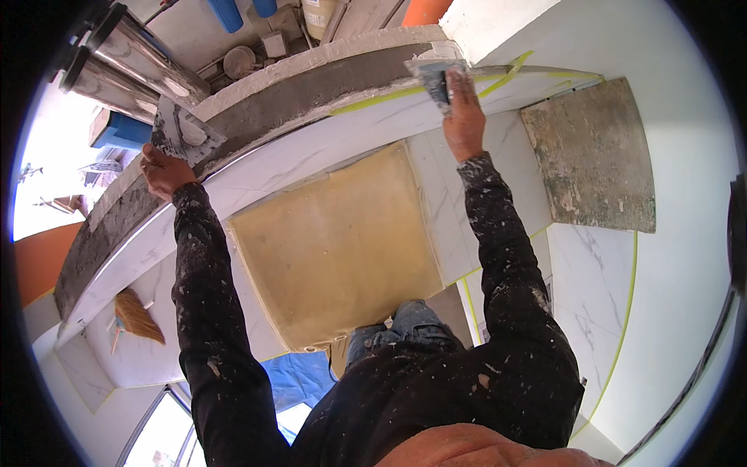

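A long concrete ledge (284,95) tops a white marbled tile panel edged with yellow-green tape. My left hand (166,171) grips a wide, plaster-smeared metal blade (189,131) with a pale lump on it, held over the ledge's left part. My right hand (464,121) is closed round a smeared putty knife (433,76), its blade at the ledge's far right end, by white material in the corner with the white wall (492,22). Both my sleeves are dark and speckled with white.
A tan sheet (331,241) lies below on marbled tiles. A mottled board (591,156) stands right. A broom (138,315) is lower left, a blue tarp (299,377) below. Steel cylinders (148,58), blue bottles (226,11) and clutter lie beyond the ledge. A black cable runs along the right.
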`<state>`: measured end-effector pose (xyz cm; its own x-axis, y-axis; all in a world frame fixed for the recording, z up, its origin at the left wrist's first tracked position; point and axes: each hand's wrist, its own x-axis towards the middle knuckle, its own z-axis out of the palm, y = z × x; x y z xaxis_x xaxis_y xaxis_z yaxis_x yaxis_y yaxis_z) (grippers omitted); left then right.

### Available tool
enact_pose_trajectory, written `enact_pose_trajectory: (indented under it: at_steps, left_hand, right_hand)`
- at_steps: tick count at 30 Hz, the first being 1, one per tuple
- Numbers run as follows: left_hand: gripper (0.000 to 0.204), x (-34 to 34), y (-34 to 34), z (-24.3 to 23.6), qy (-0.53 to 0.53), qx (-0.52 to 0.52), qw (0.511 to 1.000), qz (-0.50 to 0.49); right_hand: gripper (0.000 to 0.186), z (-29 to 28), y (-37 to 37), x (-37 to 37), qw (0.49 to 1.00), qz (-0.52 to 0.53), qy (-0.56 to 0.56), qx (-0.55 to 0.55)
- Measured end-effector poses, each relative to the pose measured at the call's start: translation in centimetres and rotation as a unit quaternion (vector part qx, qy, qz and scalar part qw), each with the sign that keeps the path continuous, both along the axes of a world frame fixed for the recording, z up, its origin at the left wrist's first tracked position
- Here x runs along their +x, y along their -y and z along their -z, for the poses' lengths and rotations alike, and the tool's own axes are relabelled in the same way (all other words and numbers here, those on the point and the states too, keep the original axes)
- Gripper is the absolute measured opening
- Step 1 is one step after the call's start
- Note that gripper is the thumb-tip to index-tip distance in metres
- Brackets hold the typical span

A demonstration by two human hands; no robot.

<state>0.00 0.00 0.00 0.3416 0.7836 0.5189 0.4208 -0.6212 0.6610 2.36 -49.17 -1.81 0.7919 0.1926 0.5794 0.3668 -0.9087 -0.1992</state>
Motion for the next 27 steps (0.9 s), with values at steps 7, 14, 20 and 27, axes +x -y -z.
enact_pose_trajectory:
  at_steps: [7,14,20,27]
  left_hand:
    - [0.058,-0.3,0.2,0.5,0.004,0.015,1.000,0.005]
    - [0.060,-0.1,0.4,-0.2,0.020,-0.001,1.000,0.003]
    - [0.060,-0.3,0.4,-0.3,0.007,-0.001,1.000,0.006]
    - [0.055,0.2,-0.6,0.8,0.031,0.014,0.999,0.022]
  right_hand:
    - [0.040,-6.6,-0.7,-7.8,0.985,0.059,-0.150,-0.063]
    - [0.019,-10.9,1.0,0.0,0.967,0.112,-0.143,-0.181]
    - [0.018,-8.5,-2.5,1.7,0.962,0.092,-0.168,-0.195]
    - [0.036,-9.5,-4.0,-2.4,0.982,-0.031,-0.142,-0.124]
